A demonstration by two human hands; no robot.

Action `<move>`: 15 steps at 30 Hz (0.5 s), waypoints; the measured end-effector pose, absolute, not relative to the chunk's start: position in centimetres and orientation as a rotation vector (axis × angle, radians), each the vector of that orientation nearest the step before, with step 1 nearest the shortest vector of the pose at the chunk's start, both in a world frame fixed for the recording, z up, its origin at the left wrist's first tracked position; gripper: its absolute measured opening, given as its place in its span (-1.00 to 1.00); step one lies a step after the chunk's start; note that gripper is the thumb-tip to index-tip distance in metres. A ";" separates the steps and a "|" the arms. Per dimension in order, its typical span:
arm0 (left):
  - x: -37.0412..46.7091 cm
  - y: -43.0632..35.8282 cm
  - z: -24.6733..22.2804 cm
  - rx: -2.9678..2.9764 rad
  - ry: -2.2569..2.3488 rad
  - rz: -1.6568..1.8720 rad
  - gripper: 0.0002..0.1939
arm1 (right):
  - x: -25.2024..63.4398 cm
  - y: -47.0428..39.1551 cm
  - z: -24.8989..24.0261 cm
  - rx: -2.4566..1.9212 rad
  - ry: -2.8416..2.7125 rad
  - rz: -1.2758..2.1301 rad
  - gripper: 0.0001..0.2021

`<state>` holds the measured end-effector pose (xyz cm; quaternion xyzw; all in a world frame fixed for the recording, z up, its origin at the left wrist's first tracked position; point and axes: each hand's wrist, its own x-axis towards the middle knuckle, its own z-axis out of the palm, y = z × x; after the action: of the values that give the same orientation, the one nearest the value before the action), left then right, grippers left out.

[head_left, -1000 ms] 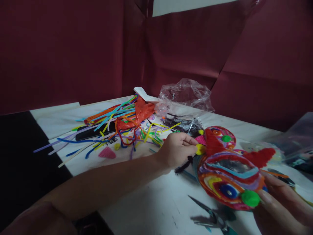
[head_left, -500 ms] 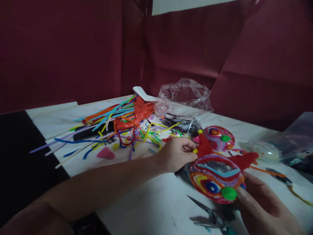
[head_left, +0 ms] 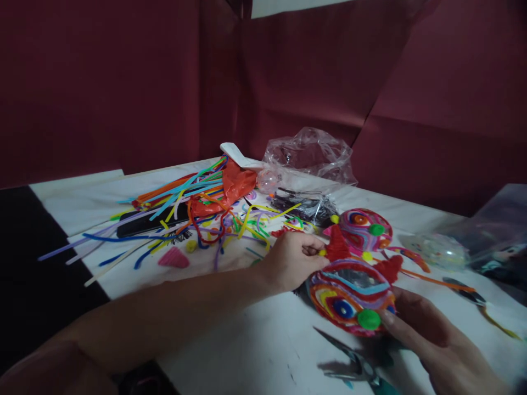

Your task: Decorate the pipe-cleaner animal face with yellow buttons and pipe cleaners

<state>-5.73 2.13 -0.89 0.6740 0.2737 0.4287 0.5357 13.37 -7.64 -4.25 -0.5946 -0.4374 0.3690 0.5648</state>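
Observation:
A round decorated face [head_left: 349,293], covered in coloured pipe cleaners with a blue eye and a green nose, is held tilted above the table between my hands. My left hand [head_left: 294,260] pinches its red pointed ear [head_left: 338,245], near the yellow tip. At its lower right rim, my right hand [head_left: 432,334] grips with the thumb in front; the other fingers are partly hidden behind. Another red ear [head_left: 389,269] sticks out at the upper right. Pliers [head_left: 349,356] lie open on the table just below the face. Behind it lies a second round face [head_left: 366,227] with an orange eye.
Loose pipe cleaners [head_left: 181,189] spill from a red wrapper [head_left: 236,184] at the back left. A pink fuzzy piece [head_left: 173,257] lies in front of them. A clear plastic bag [head_left: 310,153] stands at the back. Farther right are a clear dome [head_left: 444,249] and more plastic [head_left: 494,225].
The held face and my right hand have shifted slightly left, and the right red ear sits closer in and looks shorter. My left hand keeps its pinch. The camera view has moved a little.

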 end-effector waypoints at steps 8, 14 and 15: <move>-5.0 1.8 -1.5 1.605 0.647 1.067 -0.91 | 12.1 -7.8 -2.2 -1.541 -0.730 0.941 -0.24; -5.2 1.6 -0.9 1.527 0.646 1.068 -0.90 | 12.1 -7.9 -2.3 -1.515 -0.719 0.985 -0.22; -5.2 1.7 -0.9 1.519 0.653 1.054 -0.90 | 12.2 -7.9 -2.4 -1.509 -0.726 0.983 -0.23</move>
<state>-5.19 1.70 -0.86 0.6434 0.2767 0.4465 0.5568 12.24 -7.94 -2.43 -0.6414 -0.3086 0.4179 0.5646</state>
